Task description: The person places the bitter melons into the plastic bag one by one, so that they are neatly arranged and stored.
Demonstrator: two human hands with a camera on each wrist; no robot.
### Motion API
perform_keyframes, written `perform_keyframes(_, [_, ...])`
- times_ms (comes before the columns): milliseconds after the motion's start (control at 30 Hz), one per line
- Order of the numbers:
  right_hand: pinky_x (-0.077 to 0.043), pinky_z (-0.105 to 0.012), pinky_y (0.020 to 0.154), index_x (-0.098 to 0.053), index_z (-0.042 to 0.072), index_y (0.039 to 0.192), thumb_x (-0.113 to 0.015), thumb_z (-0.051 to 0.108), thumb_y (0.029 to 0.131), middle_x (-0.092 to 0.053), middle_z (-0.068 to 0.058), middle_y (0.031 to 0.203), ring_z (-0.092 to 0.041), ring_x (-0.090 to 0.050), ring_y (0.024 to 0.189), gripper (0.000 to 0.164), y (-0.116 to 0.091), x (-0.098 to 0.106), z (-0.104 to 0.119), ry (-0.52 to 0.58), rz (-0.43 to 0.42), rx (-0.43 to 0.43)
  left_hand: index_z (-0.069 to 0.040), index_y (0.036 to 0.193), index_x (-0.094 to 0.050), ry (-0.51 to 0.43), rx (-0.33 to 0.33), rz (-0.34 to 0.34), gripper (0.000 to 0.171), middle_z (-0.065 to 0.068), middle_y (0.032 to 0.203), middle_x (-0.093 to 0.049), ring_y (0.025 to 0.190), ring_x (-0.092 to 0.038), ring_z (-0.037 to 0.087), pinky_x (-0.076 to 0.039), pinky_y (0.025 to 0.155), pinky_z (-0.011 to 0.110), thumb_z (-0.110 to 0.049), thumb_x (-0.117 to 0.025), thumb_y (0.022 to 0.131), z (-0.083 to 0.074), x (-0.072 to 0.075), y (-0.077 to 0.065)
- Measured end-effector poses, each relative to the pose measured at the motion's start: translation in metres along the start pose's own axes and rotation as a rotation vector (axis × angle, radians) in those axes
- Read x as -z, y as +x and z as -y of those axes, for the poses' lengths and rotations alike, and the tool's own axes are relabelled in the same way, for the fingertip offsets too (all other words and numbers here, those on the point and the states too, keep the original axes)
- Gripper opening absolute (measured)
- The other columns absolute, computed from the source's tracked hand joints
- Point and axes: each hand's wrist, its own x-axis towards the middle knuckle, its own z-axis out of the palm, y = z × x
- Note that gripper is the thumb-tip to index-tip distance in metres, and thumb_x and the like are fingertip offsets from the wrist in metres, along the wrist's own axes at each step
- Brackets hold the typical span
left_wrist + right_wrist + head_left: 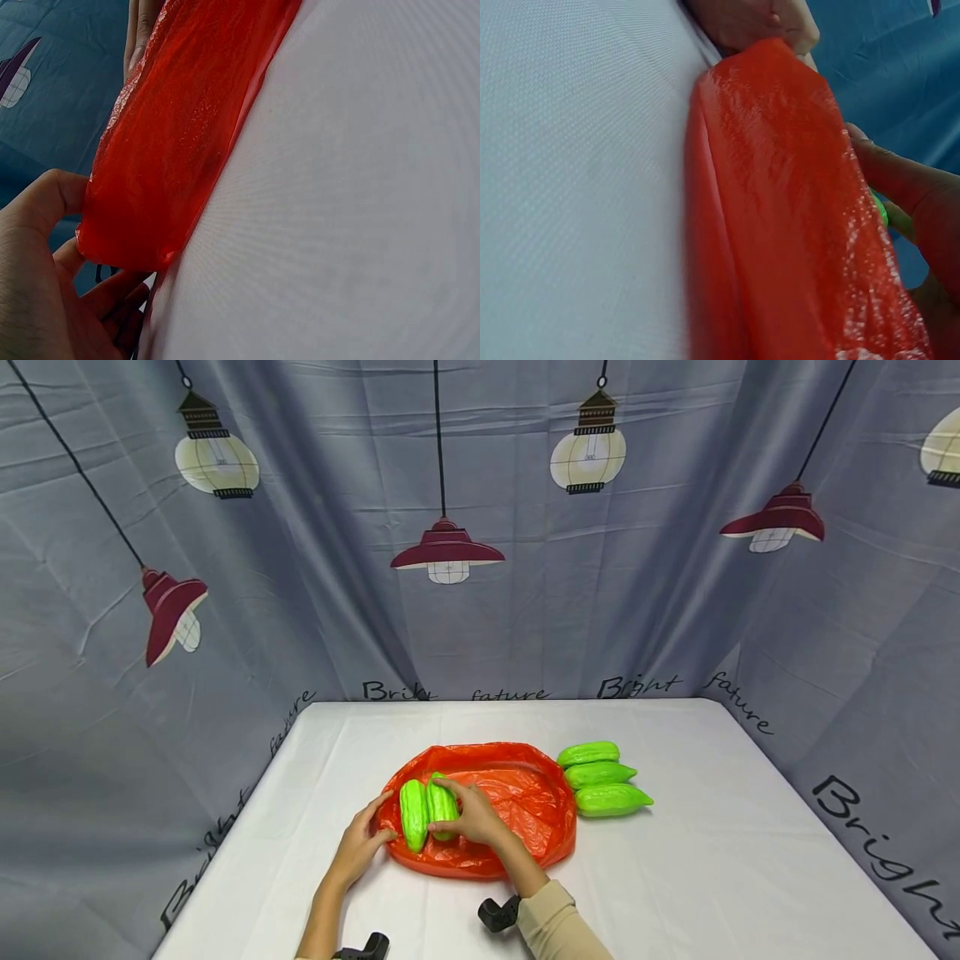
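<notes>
A red plastic bag [517, 806] lies spread in an oval with a raised rim, seen in the head view. Inside its left part are two bright green ridged bitter gourds, a left one [413, 816] and one beside it [441, 806]. My right hand [474, 817] grips the second gourd between thumb and fingers. At the bag's left rim, my left hand [358, 845] holds the edge with thumb and fingers on either side. In the right wrist view, the bag wall [780, 195] hides most of the gourds, leaving a small green bit [881, 210].
Three more bitter gourds [609, 800] lie stacked in a row just right of the bag. A white cloth [690, 877] covers the table. Grey curtains [525, 627] with printed lamps stand behind and along both sides.
</notes>
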Motion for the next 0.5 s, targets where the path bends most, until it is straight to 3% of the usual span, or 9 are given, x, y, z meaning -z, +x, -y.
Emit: perform_keyframes(500, [-0.039,-0.028,0.067,-0.042,0.016,0.140,-0.078,0.036,0.069,-0.047,-0.011,0.106,-0.019,-0.043,0.086,0.082,-0.0011,-0.0030,-0.0030,-0.008,0.046,-0.018,-0.015,0.135,-0.048,0.012,0.017,0.005,0.061,0.018,0.133,-0.047,0.124,-0.038,0.039,-0.025,0.100,0.059,-0.014,-0.065,0.076,-0.0033,0.0012,-0.0013])
